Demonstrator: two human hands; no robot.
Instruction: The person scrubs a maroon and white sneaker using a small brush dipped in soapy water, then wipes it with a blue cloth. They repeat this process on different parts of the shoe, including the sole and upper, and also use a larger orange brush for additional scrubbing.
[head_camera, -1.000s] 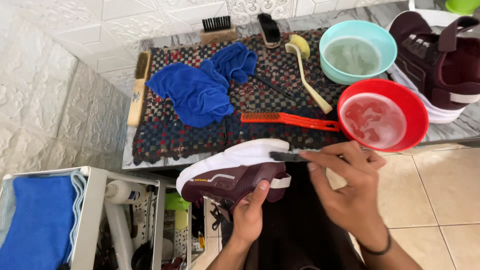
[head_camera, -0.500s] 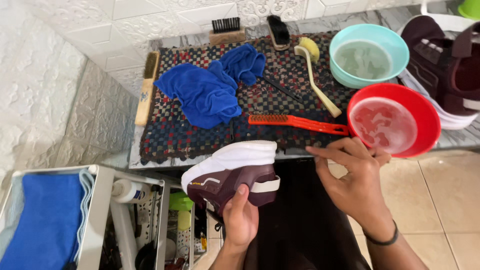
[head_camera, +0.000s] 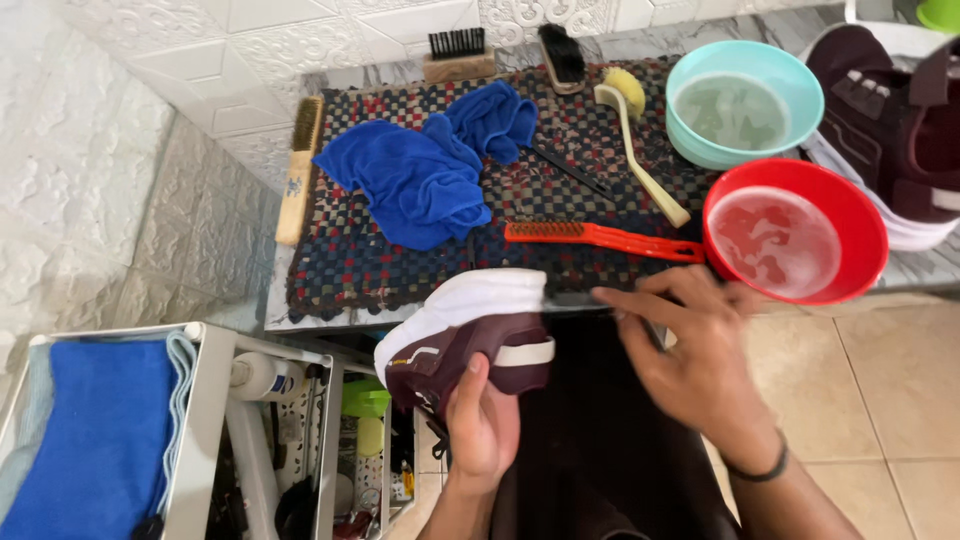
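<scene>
Below the bench (head_camera: 300, 318), my left hand (head_camera: 482, 428) clamps the maroon shoe (head_camera: 465, 338) while my right hand (head_camera: 700, 352), fingers loosely spread, hovers beside it.

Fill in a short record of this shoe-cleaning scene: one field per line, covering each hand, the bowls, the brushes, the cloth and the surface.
Left hand: grips a maroon shoe, white sole up
Right hand: at the shoe's heel end; what it holds is hidden
Red bowl: cloudy water, near the right hand
Teal bowl: water, behind the red bowl
Orange brush: lies on the mat
Blue cloth: crumpled on the mat
Woven mat: covers the counter
</scene>
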